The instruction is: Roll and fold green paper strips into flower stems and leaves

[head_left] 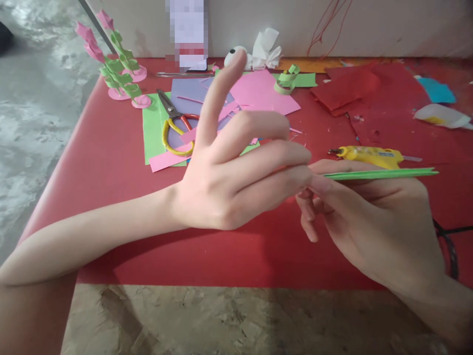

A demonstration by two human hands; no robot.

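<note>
Both hands meet above the red table on a thin folded green paper strip that lies nearly flat and points right. My right hand pinches it from below, palm up, fingers curled. My left hand pinches the strip's left end with its lower fingers, while one finger sticks straight up. How far the strip reaches under the fingers is hidden.
A yellow glue gun lies just behind the strip. Yellow-handled scissors rest on green, purple and pink paper sheets. Pink-and-green paper flowers stand at far left. Red paper, curled green strips, a white bottle are behind.
</note>
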